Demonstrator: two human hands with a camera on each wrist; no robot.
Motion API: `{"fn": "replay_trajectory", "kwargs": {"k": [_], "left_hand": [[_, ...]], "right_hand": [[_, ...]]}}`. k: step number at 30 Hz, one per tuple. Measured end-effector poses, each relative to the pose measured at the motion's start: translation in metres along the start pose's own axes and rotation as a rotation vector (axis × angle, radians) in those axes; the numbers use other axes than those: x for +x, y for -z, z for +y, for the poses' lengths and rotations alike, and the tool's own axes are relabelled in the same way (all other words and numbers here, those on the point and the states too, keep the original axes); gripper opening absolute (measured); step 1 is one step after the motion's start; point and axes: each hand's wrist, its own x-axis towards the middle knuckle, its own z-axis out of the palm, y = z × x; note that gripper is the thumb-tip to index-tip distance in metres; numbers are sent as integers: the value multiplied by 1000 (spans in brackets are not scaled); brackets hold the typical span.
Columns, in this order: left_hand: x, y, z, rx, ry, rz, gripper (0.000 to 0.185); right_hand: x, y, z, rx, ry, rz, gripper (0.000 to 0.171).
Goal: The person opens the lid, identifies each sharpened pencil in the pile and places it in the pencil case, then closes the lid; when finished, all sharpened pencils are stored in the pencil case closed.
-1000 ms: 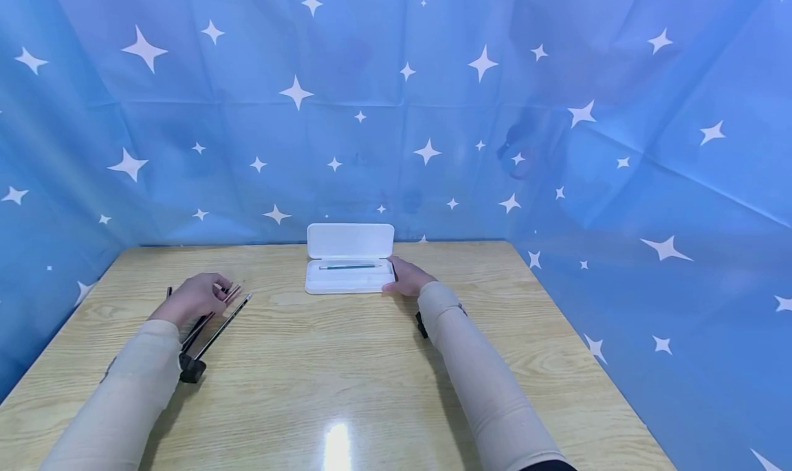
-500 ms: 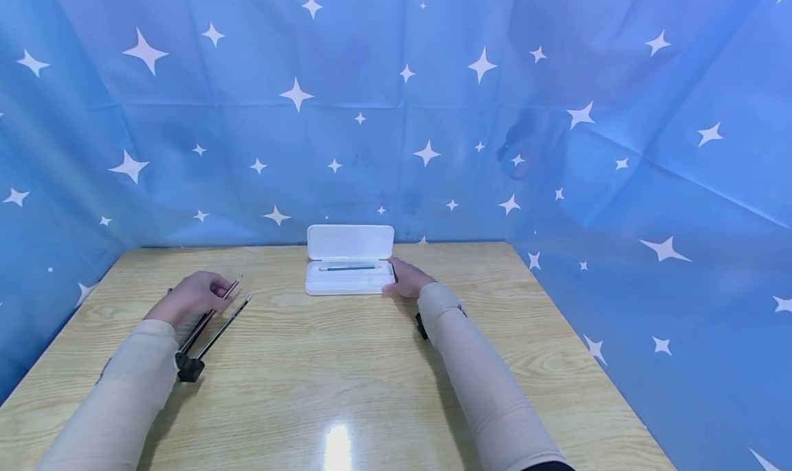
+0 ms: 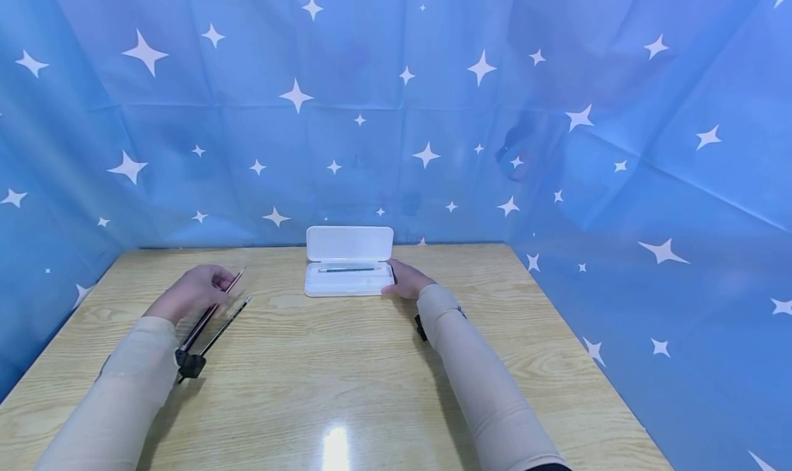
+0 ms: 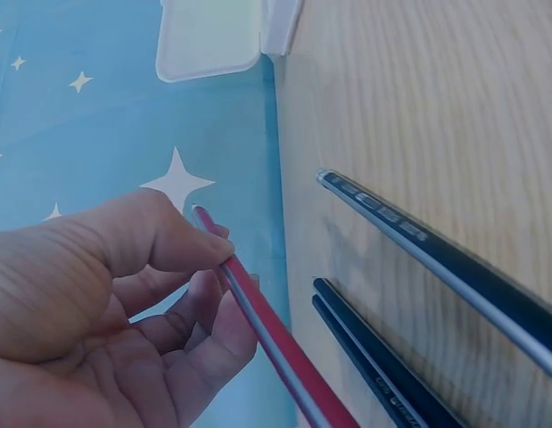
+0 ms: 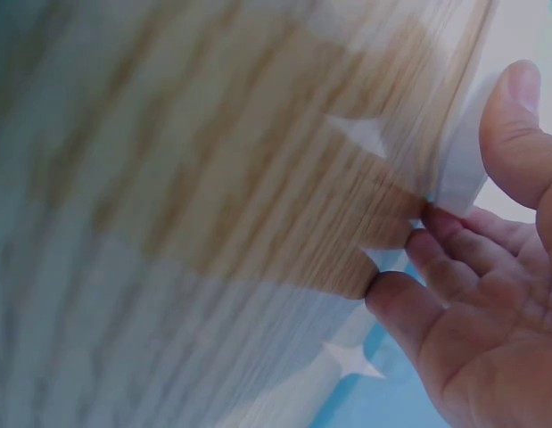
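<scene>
My left hand (image 3: pixel 193 292) pinches a red pencil (image 4: pixel 277 343) between thumb and fingers, its near end slanting down toward the wrist. In the left wrist view, a dark pencil (image 4: pixel 445 259) with printed lettering lies beside it, and two more dark pencils (image 4: pixel 378 357) lie close together below that one. An opened white pencil case (image 3: pixel 350 244) stands at the back of the table, lid raised, with one teal pencil (image 3: pixel 348 269) inside. My right hand (image 3: pixel 408 279) holds the right end of the case, thumb at the front corner and fingers behind, fingertips down at the table.
The wooden table (image 3: pixel 322 361) ends at the back against a blue curtain (image 3: pixel 371 113) with white stars. A black wrist mount (image 3: pixel 190 365) under my left forearm overlaps the near ends of the dark pencils in the head view.
My left hand has risen slightly and shifted a little left and back, bringing the red pencil up with it. My right hand and the case stay in place.
</scene>
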Motion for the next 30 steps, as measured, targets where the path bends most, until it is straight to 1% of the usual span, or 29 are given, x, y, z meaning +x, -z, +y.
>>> {"fn": "replay_trajectory", "kwargs": {"k": [6, 11, 14, 21, 30], "left_hand": [[3, 0, 1, -16, -38, 37, 50], [3, 0, 4, -48, -64, 61, 51], [4, 2, 5, -49, -77, 81, 50], [5, 6, 9, -43, -73, 96, 50], [10, 4, 11, -80, -80, 102, 49]], "right_hand": [[0, -1, 2, 10, 0, 4, 72], [-1, -2, 1, 11, 0, 0, 72], [-1, -2, 0, 5, -4, 2, 72], [0, -1, 0, -4, -2, -1, 72], [2, 0, 0, -8, -9, -4, 72]]}}
